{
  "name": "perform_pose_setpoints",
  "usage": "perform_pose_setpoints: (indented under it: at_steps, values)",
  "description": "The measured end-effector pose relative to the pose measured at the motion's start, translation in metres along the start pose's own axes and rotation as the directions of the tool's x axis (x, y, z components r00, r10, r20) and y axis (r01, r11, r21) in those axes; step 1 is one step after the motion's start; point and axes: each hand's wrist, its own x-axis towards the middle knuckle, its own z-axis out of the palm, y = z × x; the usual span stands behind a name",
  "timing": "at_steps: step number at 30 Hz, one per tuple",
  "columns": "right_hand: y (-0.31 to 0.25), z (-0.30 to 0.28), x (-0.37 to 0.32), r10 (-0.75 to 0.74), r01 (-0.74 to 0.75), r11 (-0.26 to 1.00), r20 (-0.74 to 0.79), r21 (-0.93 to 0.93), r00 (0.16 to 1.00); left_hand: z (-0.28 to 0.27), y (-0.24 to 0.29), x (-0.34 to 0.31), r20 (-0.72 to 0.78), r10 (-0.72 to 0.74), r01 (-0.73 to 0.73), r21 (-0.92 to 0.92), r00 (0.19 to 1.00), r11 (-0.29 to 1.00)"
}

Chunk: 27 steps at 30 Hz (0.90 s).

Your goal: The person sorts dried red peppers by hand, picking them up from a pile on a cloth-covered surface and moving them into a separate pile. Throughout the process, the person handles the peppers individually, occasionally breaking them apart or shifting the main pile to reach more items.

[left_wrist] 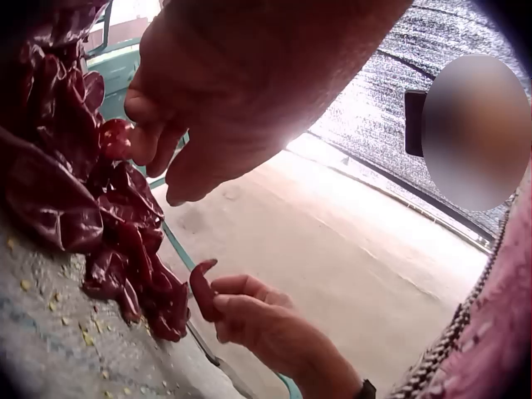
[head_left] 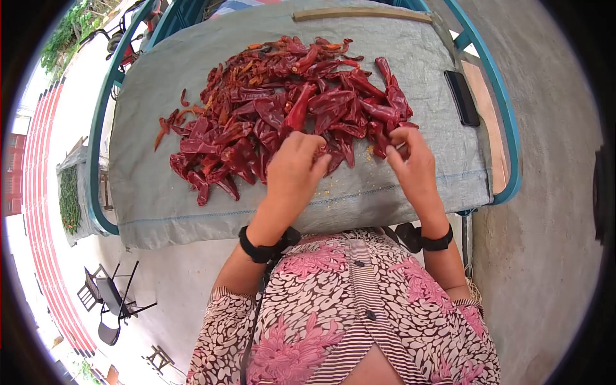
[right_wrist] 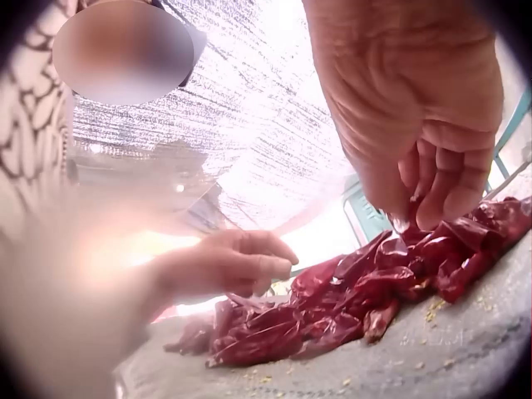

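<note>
Dark red, wrinkled dried chili peppers lie heaped on a grey-green woven sheet. My left hand is low over the near side of the heap, fingers loosely bent and thumb apart from them. In the left wrist view its fingertips are right at a glossy chili on the pile. Near the heap's right end, my right hand pinches one curved dried chili between thumb and fingers. Seen from the right wrist, the right fingers overlap the pile and hide most of what they hold.
A black phone lies on the sheet's right side, and a wooden strip lies along the far edge. Blue-green metal rails flank the sheet. Yellow seeds are scattered in front of the heap. Chairs stand at lower left.
</note>
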Motion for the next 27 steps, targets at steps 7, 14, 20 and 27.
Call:
perform_pose_setpoints:
  at_steps: [7,14,20,27]
  values:
    - [0.007,0.055,-0.017,-0.130,0.183,0.924,0.172,-0.336,0.976,0.025,0.001,-0.008,0.101,0.089,-0.113,0.267,0.991,0.957]
    - [0.014,0.049,-0.020,0.011,0.030,0.945,0.121,-0.327,0.993,0.014,-0.018,-0.024,0.143,-0.049,0.011,0.260,0.988,0.966]
    - [0.025,0.008,-0.033,0.042,-0.051,0.903,-0.031,-0.427,0.999,0.002,-0.010,-0.023,0.069,-0.093,0.090,0.036,0.993,0.995]
    - [-0.023,0.039,-0.049,0.002,-0.023,0.997,0.280,0.072,0.960,0.005,0.012,-0.008,0.193,-0.122,0.209,-0.537,0.974,0.818]
